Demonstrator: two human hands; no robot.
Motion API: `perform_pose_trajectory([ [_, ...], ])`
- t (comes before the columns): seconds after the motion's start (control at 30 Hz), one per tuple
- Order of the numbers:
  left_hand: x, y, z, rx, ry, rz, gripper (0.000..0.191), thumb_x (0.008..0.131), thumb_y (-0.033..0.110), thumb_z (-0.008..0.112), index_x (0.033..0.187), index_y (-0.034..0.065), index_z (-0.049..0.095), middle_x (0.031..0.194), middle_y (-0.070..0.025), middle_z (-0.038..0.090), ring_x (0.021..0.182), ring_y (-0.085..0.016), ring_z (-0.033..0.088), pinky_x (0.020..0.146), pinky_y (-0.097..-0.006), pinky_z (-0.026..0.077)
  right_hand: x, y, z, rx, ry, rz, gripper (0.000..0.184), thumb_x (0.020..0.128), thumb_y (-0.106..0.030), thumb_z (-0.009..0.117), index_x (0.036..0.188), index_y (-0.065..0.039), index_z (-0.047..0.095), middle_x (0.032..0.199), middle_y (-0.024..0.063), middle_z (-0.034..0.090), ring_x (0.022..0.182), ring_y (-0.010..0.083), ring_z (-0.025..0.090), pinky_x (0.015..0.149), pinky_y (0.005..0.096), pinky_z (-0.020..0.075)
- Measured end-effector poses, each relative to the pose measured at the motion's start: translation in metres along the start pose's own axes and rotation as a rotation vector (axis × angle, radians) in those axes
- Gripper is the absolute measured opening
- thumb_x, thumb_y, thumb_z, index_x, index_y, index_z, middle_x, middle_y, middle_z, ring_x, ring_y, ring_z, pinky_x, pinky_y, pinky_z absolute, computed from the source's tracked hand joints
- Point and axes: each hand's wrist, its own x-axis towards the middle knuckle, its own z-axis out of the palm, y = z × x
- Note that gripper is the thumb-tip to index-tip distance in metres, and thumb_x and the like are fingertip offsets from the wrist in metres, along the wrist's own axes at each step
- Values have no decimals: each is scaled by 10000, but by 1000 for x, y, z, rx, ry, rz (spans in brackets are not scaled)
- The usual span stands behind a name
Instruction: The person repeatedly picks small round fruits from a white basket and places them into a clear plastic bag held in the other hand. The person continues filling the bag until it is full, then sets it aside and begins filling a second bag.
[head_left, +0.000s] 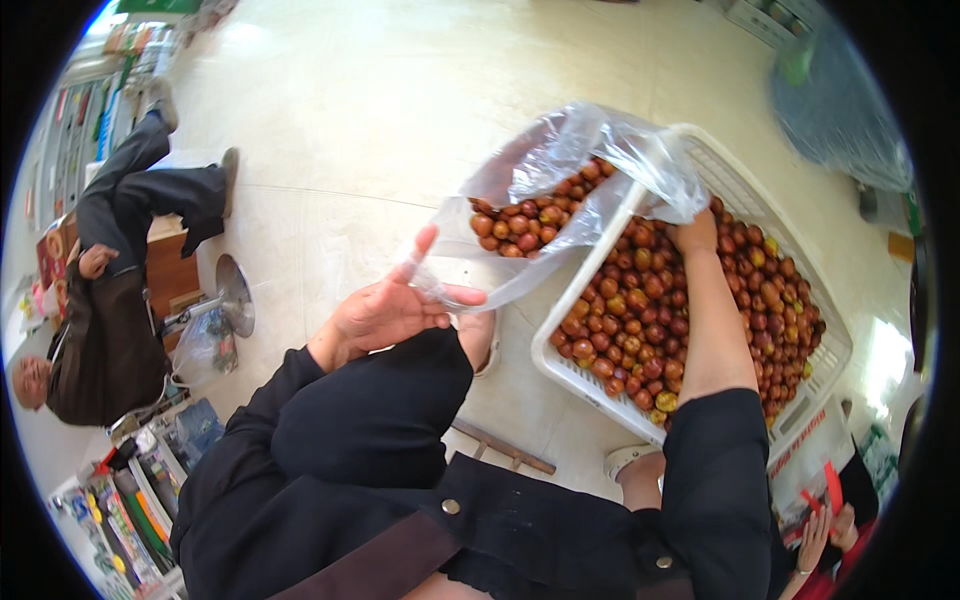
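My left hand (394, 311) has its thumb and fingers spread, with the near edge of a clear plastic bag (499, 281) hooked over them. The bag's mouth is stretched wide. Inside it lies a heap of reddish-brown jujubes (517, 225), some with yellow-green patches. At its other side the bag drapes over the rim of a white plastic crate (592, 266). Many loose jujubes (637, 300) fill the crate. My right hand (696, 234) reaches over them to the bag's far edge. Its fingers are hidden by plastic and fruit, so its grip does not show.
Left, a person (112, 300) sits near a round metal base (236, 295) and shelves of goods (127, 510). Another person's hands (817, 536) hold something red at lower right. A large plastic-wrapped bundle (840, 112) stands upper right. A wooden bar (506, 448) lies low between my legs.
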Motion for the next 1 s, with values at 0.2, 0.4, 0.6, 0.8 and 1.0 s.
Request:
perform_pose_trajectory([
  [0.2, -2, 10, -6, 26, -113, -39, 827, 1002, 452, 497, 1572, 327, -90, 1471, -388, 323, 1381, -403, 380, 1140, -465, 248, -17, -3, -20, 139, 94, -196, 413, 721, -260, 786, 1073, -70, 682, 1089, 146, 691, 1080, 354, 599, 926, 452, 453],
  [0.4, -19, 6, -8, -35, -117, -10, 889, 973, 443, 559, 1572, 329, -88, 1486, -374, 315, 1380, -377, 393, 1127, -451, 265, -118, -114, -140, 1811, 2, 455, 624, 770, -22, 701, 1324, -226, 501, 1071, 29, 607, 841, 174, 619, 535, 227, 473],
  [0.6, -4, -1, -5, 12, -106, -1, 879, 975, 416, 570, 1572, 348, -72, 1476, -361, 349, 1380, -355, 401, 1102, -450, 303, -104, -234, -164, 2178, -826, 377, 485, 853, -125, 688, 1275, -192, 460, 1112, 93, 620, 777, 154, 588, 513, 223, 419],
  [0.8, -7, -11, -16, 30, -102, 51, 850, 980, 456, 555, 1560, 405, -63, 1482, -347, 356, 1427, -320, 342, 1018, -389, 363, -56, -251, -81, 2002, -266, 835, 630, 914, -103, 630, 1455, -139, 309, 1213, 113, 513, 1030, 244, 568, 889, 441, 537],
  [1.0, -21, -9, -27, 80, -27, 78, 850, 947, 541, 567, 1559, 432, -13, 1463, -326, 400, 1401, -317, 382, 996, -376, 385, -113, -196, -144, 1688, -181, 221, 374, 921, -85, 616, 1279, 12, 564, 1204, 179, 614, 1057, 245, 640, 901, 367, 567],
])
